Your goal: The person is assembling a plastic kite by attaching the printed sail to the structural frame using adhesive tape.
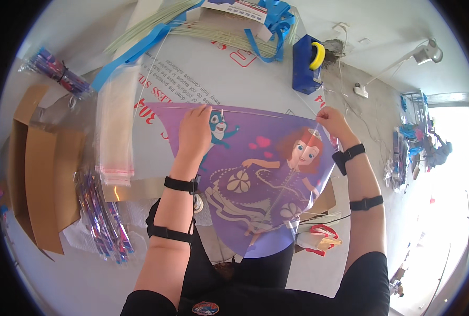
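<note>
A purple kite [229, 195] printed with a cartoon princess and a blue-green animal figure hangs over the near edge of the worktable [187, 58] toward my lap. A thin pale rod [255, 112] runs along its upper edge. My left hand [195, 129] grips that edge near the animal figure, fingers close together over the rod. At the right-hand corner, the fingertips of my right hand [333, 124] pinch the kite's edge and the rod's end. What lies under the left fingers is hidden.
Behind the kite stands a blue tape dispenser [304, 66] with a yellow core. Thin pale sticks [213, 38], blue ribbon [131, 48] and a small carton [238, 11] lie at the far side. Clear plastic sleeves [114, 126], a cardboard box [50, 179] and wrapped bundles [102, 216] are to the left.
</note>
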`<state>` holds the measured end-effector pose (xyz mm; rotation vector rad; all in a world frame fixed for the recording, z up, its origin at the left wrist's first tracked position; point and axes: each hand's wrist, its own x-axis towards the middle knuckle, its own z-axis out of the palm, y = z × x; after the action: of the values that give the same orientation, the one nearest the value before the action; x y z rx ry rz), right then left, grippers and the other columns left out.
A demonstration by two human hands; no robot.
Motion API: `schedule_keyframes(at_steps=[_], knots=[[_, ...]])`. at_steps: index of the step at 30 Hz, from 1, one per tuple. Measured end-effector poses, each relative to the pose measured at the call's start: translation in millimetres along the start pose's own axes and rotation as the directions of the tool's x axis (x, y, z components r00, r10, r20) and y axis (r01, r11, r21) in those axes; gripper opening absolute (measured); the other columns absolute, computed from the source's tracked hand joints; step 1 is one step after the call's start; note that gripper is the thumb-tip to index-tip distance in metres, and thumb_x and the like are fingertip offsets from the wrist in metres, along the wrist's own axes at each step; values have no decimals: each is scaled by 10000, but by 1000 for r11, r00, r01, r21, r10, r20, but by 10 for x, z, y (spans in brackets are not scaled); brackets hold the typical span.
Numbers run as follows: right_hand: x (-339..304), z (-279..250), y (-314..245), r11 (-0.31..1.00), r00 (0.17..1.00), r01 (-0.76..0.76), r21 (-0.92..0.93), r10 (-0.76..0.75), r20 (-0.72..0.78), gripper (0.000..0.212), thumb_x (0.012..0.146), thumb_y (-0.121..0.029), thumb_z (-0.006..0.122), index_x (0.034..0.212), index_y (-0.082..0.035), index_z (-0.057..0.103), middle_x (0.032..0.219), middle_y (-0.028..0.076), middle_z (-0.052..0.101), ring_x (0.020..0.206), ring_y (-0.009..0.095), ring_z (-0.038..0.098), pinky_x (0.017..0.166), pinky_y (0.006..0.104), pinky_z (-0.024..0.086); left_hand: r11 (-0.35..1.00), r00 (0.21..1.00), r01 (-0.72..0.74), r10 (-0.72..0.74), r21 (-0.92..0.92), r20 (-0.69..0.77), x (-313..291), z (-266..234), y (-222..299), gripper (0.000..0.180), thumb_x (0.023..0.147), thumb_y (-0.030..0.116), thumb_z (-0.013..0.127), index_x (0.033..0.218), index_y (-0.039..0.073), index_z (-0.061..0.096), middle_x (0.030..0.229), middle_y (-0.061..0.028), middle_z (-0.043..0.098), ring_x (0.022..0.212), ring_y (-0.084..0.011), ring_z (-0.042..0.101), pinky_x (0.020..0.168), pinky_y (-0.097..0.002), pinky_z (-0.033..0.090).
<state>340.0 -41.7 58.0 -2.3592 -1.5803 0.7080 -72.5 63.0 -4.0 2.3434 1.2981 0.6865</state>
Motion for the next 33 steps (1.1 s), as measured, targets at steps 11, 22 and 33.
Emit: schedule_keyframes(at_steps=[11,22,33], knots=[[309,380,-369,839,997,-62,-541,28,-71,205,798,-162,590,958,-35,609,1026,174,625,997,333,609,850,424,497,997,994,-51,45,-62,-101,7,-90,41,265,832,-16,549,1089,-28,612,1086,-152,630,1002,-319,581,859,-402,473],[-466,93,-635,957,952,158,-244,-213,-220,118,805,-84,533,907,-28,547,856,182,625,811,382,621,722,482,494,964,978,-151,114,-219,-175,-36,-358,373,223,848,-4,554,1055,6,635,961,-125,663,892,-316,609,771,-398,482],[-2116,122,-724,658,942,-335,675,234,239,104,870,-74,569,945,-3,566,646,21,586,519,85,566,456,229,446,599,837,380,102,-704,538,-570,-31,1748,253,913,198,578,1070,4,622,828,-76,678,712,-125,639,639,-262,492]])
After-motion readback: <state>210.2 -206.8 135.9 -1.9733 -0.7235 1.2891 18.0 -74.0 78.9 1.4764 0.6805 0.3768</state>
